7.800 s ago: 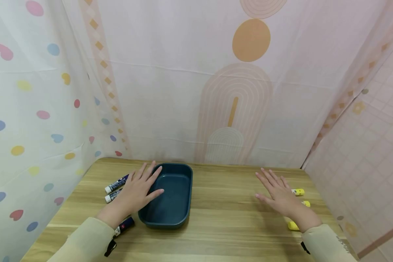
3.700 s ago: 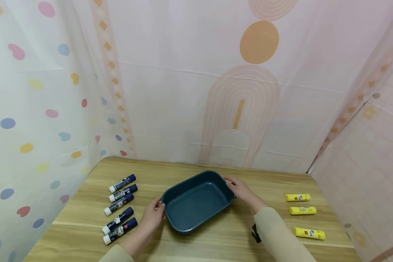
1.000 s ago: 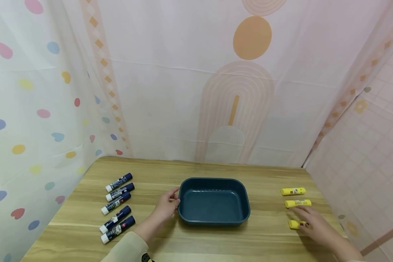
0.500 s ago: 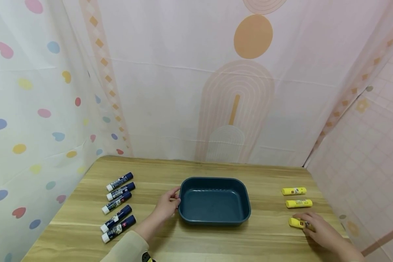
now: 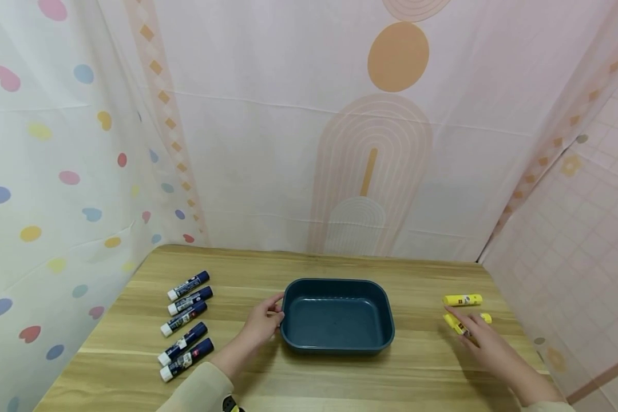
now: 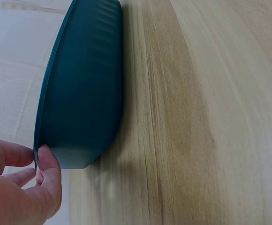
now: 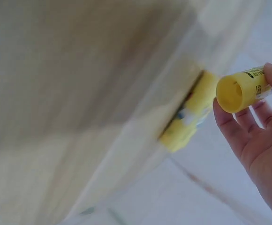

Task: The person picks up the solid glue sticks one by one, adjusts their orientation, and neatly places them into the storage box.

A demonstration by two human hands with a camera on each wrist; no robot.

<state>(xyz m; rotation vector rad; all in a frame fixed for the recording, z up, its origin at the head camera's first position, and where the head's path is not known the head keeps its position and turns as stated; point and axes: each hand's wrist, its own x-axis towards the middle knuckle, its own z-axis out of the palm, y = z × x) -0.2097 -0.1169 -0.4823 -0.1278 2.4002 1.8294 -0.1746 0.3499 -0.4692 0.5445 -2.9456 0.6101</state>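
A dark teal rectangular tub (image 5: 335, 326) stands at the middle of the table, its inside bare. My left hand (image 5: 260, 323) pinches its left end; in the left wrist view, the thumb and fingers (image 6: 49, 164) grip the tub's rim. On the right, my right hand (image 5: 486, 343) holds a yellow glue stick (image 7: 241, 91) between thumb and fingers, lifted over the table. Behind that hand lies a second yellow glue stick (image 5: 487, 318), partly covered by it. Farther back is a third yellow glue stick (image 5: 462, 300).
Several navy glue sticks with white ends, such as the nearest navy glue stick (image 5: 187, 360), lie slanted in a column at the left of the wooden table (image 5: 340, 383). Patterned curtains (image 5: 268, 171) hang close along the back and both sides.
The tub went from lengthwise at the left to crosswise in the middle, moved by both hands. The right hand then took the nearest yellow glue stick, lifting it away from its spot.
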